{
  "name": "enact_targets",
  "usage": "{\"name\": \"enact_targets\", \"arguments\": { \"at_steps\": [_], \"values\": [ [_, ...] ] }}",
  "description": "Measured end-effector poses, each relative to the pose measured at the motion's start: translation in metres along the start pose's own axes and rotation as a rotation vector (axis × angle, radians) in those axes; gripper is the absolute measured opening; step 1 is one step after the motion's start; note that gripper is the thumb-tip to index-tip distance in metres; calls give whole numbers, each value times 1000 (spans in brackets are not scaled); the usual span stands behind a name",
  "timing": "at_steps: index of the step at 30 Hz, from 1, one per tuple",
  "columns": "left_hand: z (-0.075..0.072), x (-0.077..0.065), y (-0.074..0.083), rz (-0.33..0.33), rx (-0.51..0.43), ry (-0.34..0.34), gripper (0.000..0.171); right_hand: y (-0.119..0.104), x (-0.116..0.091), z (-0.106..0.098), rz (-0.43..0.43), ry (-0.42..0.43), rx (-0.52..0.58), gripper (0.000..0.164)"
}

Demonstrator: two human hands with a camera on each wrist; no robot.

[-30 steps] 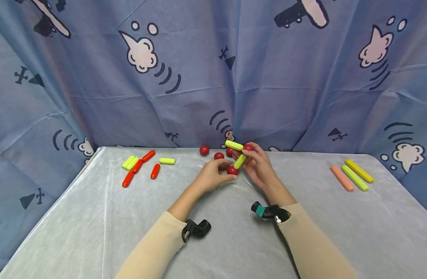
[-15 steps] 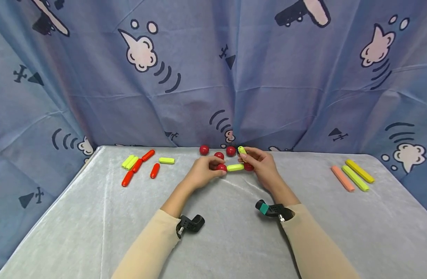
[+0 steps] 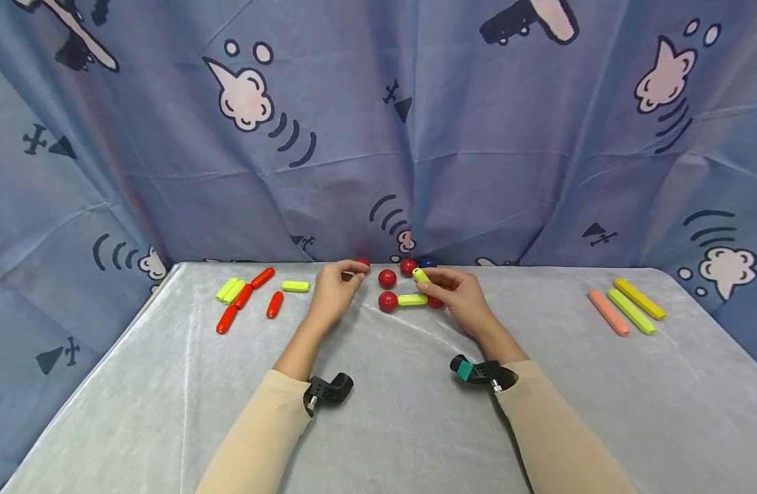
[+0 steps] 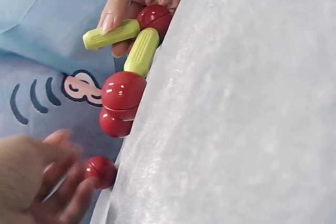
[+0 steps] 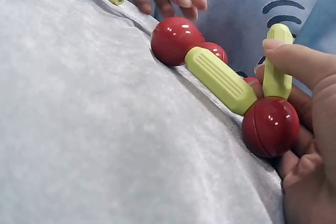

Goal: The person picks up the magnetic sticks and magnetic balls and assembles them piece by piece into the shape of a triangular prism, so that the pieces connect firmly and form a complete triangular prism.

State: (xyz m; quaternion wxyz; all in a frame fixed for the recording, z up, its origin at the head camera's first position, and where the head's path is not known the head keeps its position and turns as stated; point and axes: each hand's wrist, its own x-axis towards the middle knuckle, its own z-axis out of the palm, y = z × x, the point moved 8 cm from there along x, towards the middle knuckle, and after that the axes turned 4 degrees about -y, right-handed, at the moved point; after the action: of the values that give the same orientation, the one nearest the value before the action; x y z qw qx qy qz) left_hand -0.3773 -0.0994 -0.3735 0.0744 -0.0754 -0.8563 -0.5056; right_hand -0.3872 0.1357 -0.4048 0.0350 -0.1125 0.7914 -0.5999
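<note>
My right hand [image 3: 461,298] pinches a yellow-green toy building rod [image 5: 278,69] between thumb and fingers. This rod stands up from a red ball [image 5: 270,127]. From the same ball a second yellow-green rod [image 3: 412,300] lies along the table to another red ball [image 3: 388,301] on the left. My left hand [image 3: 335,291] is away from these joined pieces, its fingers loosely bent at a loose red ball [image 4: 101,172] by the back edge. Blurred in the left wrist view, those fingers partly overlap that ball.
Loose red balls [image 3: 387,278] and a dark blue ball [image 3: 427,263] sit behind the joined pieces. Short red rods [image 3: 243,295] and yellow-green rods [image 3: 295,286] lie at the left. Longer rods [image 3: 631,311], orange and yellow, lie at the right. A patterned curtain [image 3: 353,137] hangs behind the table.
The joined rods and balls came down and turned, with the lower rod now level. My left hand let go of the left red ball and moved left and back to a loose ball.
</note>
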Motion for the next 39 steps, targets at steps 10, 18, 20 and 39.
{"name": "enact_targets", "arguments": {
  "at_steps": [10,18,20,39],
  "values": [
    [0,25,3,-29,121,28,36,0,-1,0,-3,-11,20,42],
    [13,37,-3,-36,315,-87,31,-2,-3,1,-15,-18,28,43],
    [11,36,-3,-34,269,-78,30,-2,-3,3,-13,-24,16,42],
    [44,7,46,106,-154,-136,38,-6,-4,2,-74,-42,20,41]
  ]
}}
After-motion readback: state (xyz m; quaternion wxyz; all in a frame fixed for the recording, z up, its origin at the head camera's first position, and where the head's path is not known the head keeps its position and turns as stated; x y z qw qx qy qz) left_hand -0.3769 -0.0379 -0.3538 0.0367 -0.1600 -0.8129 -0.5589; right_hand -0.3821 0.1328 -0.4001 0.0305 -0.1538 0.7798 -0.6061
